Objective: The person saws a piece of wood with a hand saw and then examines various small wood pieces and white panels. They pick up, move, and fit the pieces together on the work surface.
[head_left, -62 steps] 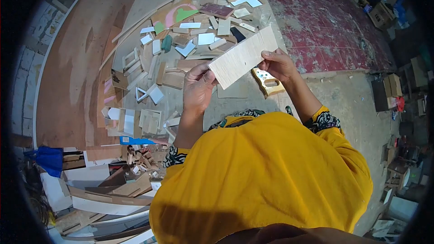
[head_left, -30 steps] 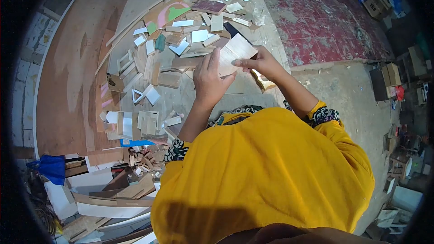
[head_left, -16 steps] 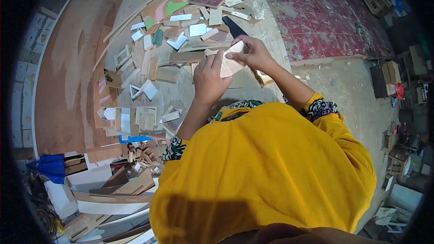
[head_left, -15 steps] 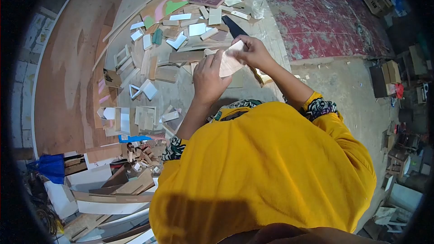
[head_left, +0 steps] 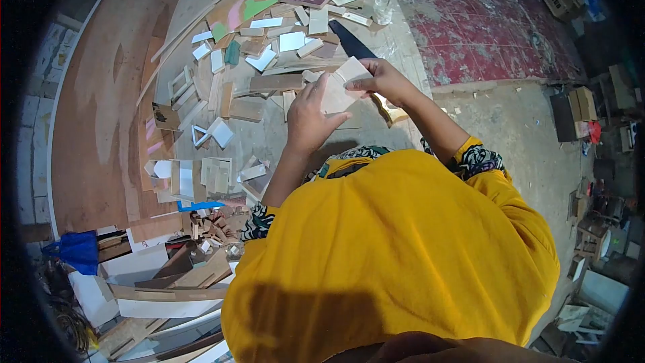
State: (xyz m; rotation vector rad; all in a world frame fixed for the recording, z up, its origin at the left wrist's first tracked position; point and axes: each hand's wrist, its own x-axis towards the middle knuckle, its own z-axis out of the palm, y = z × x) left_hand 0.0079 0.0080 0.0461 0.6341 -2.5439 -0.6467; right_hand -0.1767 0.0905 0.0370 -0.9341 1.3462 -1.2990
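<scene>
A pale, flat piece of wood (head_left: 338,97) is held up between my two hands, above the worktable. My right hand (head_left: 386,83) pinches it from the right, the thumb lying across its face. On the other side, my left hand (head_left: 309,121) cups its left edge, with the thumb stretched out below it. A line crosses the upper part of the piece, near my right thumb. Just beyond my right hand lies a handsaw with a dark blade (head_left: 349,40). Under my right wrist is a wooden piece with a curved edge (head_left: 390,111).
Many wood and white-faced offcuts (head_left: 292,42) litter the table (head_left: 410,47). Small box-like frames (head_left: 185,180) stand at its near left. A large brown panel (head_left: 101,114) lies further left, above a heap of scrap boards (head_left: 168,296). Concrete floor (head_left: 510,134) lies to the right.
The pale wood piece has turned, its upper corner now pointing up and away. My right hand has moved slightly right and down; my left thumb has spread outward.
</scene>
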